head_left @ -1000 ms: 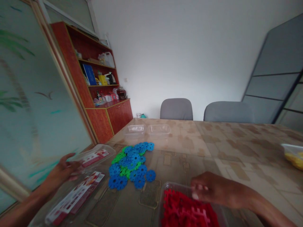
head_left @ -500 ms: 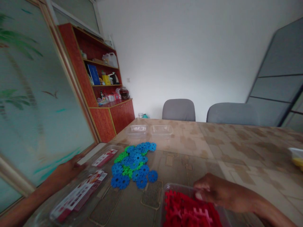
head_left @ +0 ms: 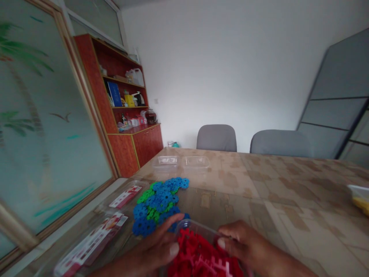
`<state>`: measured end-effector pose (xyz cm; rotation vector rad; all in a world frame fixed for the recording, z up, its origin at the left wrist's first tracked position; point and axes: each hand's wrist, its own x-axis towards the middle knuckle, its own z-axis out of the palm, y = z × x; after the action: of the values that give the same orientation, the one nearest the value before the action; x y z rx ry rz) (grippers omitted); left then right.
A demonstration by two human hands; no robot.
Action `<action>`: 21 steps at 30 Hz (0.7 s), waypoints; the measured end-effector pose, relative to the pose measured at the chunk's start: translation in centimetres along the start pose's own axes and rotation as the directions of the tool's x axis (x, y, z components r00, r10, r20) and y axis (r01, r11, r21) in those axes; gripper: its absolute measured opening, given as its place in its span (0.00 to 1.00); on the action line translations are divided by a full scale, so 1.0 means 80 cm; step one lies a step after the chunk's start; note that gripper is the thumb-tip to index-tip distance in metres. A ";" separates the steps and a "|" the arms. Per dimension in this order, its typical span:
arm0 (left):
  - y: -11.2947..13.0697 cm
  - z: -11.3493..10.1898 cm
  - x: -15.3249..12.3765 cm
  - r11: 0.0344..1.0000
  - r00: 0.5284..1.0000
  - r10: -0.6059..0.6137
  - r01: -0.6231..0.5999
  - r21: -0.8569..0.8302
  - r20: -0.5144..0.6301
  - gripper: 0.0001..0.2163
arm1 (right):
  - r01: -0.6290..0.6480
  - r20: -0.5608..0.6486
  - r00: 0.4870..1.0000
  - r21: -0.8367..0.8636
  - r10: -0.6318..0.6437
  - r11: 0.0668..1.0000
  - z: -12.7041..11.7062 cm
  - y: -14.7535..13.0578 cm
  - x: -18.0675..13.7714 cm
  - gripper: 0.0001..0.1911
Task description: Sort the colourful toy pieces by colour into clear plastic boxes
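A clear plastic container [head_left: 201, 226] full of red interlocking plastic pieces [head_left: 198, 254] is at the bottom centre, partly cut off by the lower edge. My right hand [head_left: 245, 244] grips its right rim, thumb on the inner side. Against the left side lies my left hand [head_left: 155, 246], thumb over the rim and forefinger stretched along the outside toward the far corner. Beyond my left hand, a pile of blue snowflake discs [head_left: 164, 198] and green snowflake discs [head_left: 145, 196] lies on the table, its near part hidden by that hand.
Two clear lids with printed labels lie at left, the near lid [head_left: 92, 244] and the far lid [head_left: 127, 195]. Two clear trays, the left tray [head_left: 166, 163] and the right tray [head_left: 196, 162], stand at the table's far edge. A container of yellow pieces [head_left: 359, 198] is at far right.
My left hand has come from the labelled lids at left over to the container's left side. The container and my right hand have shifted left. The view has tilted slightly.
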<state>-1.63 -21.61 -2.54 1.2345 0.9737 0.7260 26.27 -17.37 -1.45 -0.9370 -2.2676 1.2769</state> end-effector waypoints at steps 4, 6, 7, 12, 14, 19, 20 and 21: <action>0.016 0.001 0.009 0.997 0.999 -0.050 0.051 -0.066 0.019 0.31 | 0.025 -0.088 0.996 0.067 -0.019 0.997 0.005 -0.006 0.001 0.27; 0.039 -0.015 0.011 0.999 0.996 -0.045 0.046 0.013 -0.080 0.29 | 0.017 -0.126 0.992 0.170 0.005 0.985 0.001 -0.002 0.004 0.25; 0.052 -0.027 0.013 0.996 0.987 0.010 0.004 0.089 -0.161 0.29 | 0.014 -0.152 0.988 0.216 0.019 0.976 -0.001 0.004 0.006 0.24; 0.108 -0.110 0.034 0.723 0.784 0.505 -0.157 0.673 -0.361 0.27 | -0.012 -0.231 0.969 0.292 0.082 0.956 -0.011 0.039 0.017 0.26; 0.119 -0.142 0.043 0.486 0.697 0.624 0.008 0.874 -0.354 0.24 | -0.037 -0.219 0.970 0.287 0.103 0.957 -0.011 0.048 0.020 0.26; 0.117 -0.173 0.060 0.168 0.631 0.647 0.429 0.887 -0.428 0.23 | -0.039 -0.211 0.973 0.244 0.092 0.969 -0.009 0.053 0.021 0.20; 0.114 -0.172 0.063 0.140 0.636 0.631 0.470 0.871 -0.445 0.22 | -0.037 -0.210 0.974 0.242 0.089 0.970 -0.009 0.054 0.020 0.19; 0.110 -0.171 0.065 0.118 0.639 0.619 0.500 0.858 -0.457 0.22 | -0.038 -0.209 0.974 0.241 0.090 0.970 -0.010 0.055 0.019 0.19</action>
<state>-11.28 -9.38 4.36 2.2731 2.5294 0.6085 27.25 -14.22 -4.80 -1.0156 -1.8850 1.3616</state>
